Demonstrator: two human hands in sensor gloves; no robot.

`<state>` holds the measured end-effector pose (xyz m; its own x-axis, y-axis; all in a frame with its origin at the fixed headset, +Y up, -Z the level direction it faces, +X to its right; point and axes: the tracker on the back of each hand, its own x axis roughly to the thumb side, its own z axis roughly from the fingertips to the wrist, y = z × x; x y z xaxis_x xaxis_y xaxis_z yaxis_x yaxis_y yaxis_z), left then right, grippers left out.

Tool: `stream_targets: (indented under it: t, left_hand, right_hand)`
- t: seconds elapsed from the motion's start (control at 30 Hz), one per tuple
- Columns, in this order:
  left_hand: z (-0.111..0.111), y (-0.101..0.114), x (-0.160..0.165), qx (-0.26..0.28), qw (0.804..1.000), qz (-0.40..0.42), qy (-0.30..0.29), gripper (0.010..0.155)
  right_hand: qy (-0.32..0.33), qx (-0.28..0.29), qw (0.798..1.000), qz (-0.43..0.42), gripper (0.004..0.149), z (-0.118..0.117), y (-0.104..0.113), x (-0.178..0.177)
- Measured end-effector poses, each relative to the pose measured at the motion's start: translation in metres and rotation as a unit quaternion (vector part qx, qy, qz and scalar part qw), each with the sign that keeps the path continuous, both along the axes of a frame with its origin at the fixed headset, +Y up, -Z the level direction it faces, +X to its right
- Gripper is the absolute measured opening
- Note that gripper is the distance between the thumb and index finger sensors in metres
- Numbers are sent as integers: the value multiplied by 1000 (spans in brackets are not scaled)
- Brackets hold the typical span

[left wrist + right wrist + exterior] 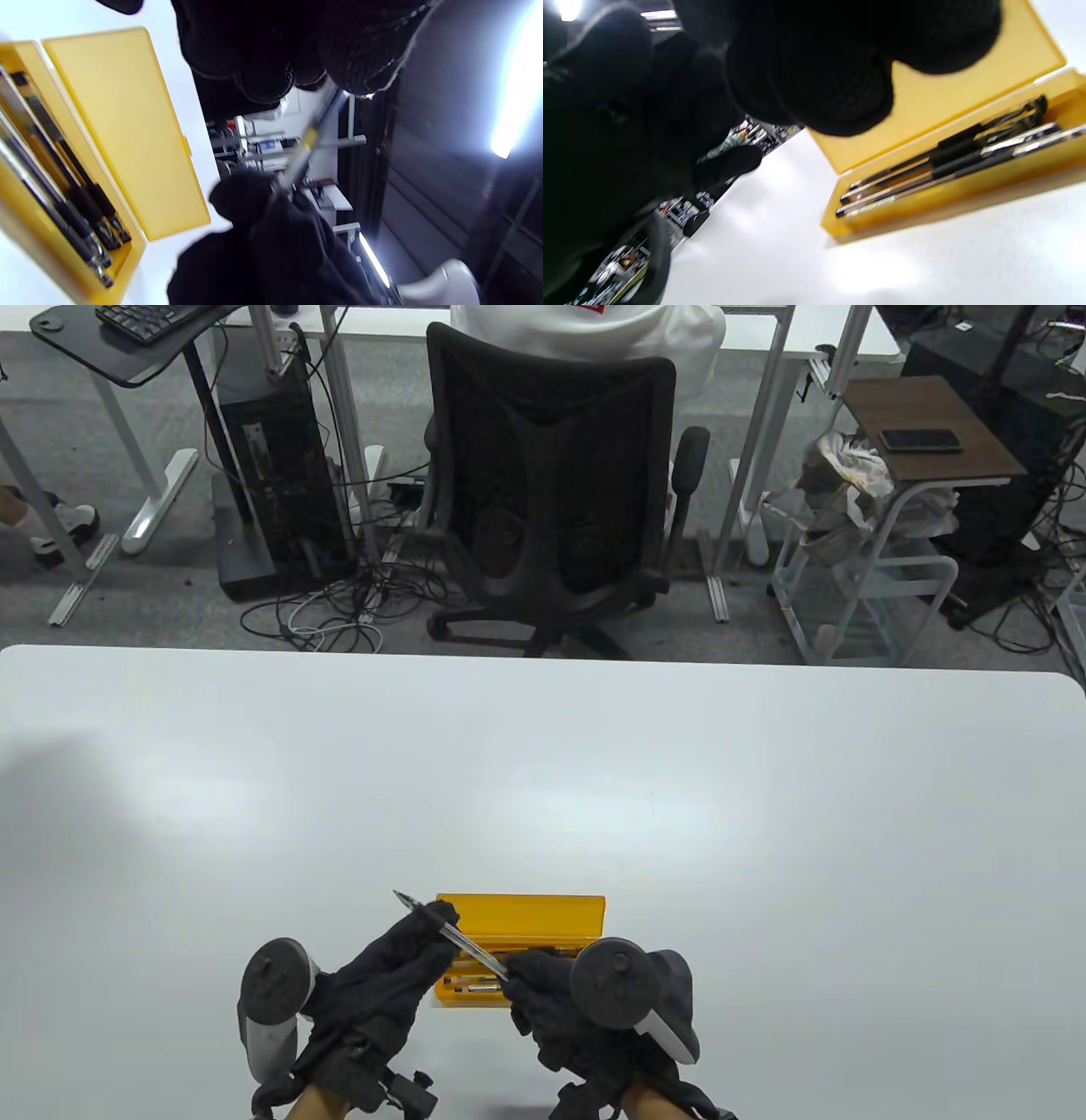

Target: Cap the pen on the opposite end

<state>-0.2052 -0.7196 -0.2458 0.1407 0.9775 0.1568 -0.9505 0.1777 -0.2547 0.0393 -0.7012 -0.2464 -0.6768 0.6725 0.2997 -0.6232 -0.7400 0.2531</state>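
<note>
A clear-barrelled pen (pixel 462 946) is held slanted above the table, its bare tip (pixel 399 895) pointing up-left. My left hand (pixel 424 933) grips the pen near the tip end. My right hand (pixel 522 976) pinches the pen's rear end; I cannot make out a cap, as those fingers hide that end. In the left wrist view the pen (pixel 305 148) runs from my left fingers (pixel 263 63) down into my right hand (pixel 254 212). In the right wrist view my right fingers (pixel 818 76) fill the top and hide the pen.
An open yellow pen case (pixel 519 912) lies on the white table (pixel 764 814) just behind my hands, lid folded back. Several dark pens lie in its tray (pixel 63 190), also in the right wrist view (pixel 946 161). An office chair (pixel 551 492) stands beyond the table's far edge.
</note>
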Motion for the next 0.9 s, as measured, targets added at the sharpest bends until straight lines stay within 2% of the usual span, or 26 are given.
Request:
stream_targets:
  t: [0.13, 0.33, 0.43, 0.53, 0.6, 0.73, 0.9]
  left_hand:
    - [5, 7, 7, 37, 999, -17, 21, 54]
    - [7, 15, 11, 86, 993, -85, 9, 53]
    - [10, 18, 11, 94, 993, -73, 19, 51]
    - [10, 24, 7, 118, 988, -93, 37, 50]
    - [11, 34, -4, 136, 983, -87, 86, 50]
    - [8, 54, -34, 175, 957, -161, 169, 51]
    - [-9, 53, -55, 114, 922, -290, 230, 53]
  right_hand:
    - [13, -16, 1000, -3, 48, 1, -2, -5]
    - [11, -25, 1000, -11, 49, 0, -6, -5]
    - [9, -19, 1000, -20, 49, 0, -6, -6]
    - [-14, -19, 999, -30, 51, 0, -5, -5]
    - [-31, -11, 999, -7, 51, 0, -4, 0]
    - [-46, -1, 999, 17, 51, -3, -4, 10]
    - [-55, -2, 998, 16, 50, -4, -2, 16]
